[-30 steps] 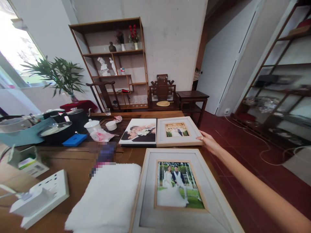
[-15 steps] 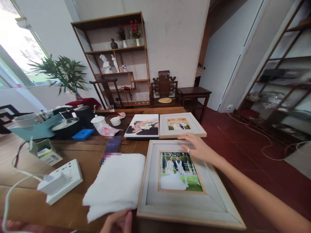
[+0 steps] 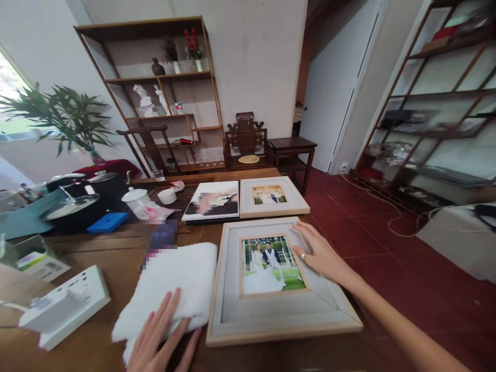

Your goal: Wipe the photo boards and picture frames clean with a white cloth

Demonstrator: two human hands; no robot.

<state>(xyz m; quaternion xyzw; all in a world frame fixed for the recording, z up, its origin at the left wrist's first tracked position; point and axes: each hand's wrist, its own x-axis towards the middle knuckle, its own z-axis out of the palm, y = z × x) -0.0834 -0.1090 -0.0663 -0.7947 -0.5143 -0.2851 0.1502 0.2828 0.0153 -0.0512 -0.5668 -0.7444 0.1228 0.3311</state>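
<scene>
My left hand point(image 3: 163, 336) lies with fingers spread on the near part of a folded white towel point(image 3: 182, 279). Resting on the right side of a large framed photo point(image 3: 267, 315) is my right hand point(image 3: 320, 250), fingers stretched out and a ring on one of them. The frame lies flat on the wooden table, with a pale wide border around a picture of two people in wedding clothes. Behind it lie a smaller framed photo point(image 3: 275, 209) and a photo album point(image 3: 211, 201) side by side.
At the left stand a white power strip point(image 3: 75, 310), a small open box point(image 3: 39, 261), a blue box point(image 3: 107, 222) and a lidded black pan point(image 3: 72, 209). A white lidded cup point(image 3: 135, 199) is farther back. Beyond the table are shelves point(image 3: 155, 77) and a wooden chair point(image 3: 246, 139).
My left hand has come forward from the near edge onto the towel, fingers spreading. My right hand has settled lower on the frame's right side. The view has turned right.
</scene>
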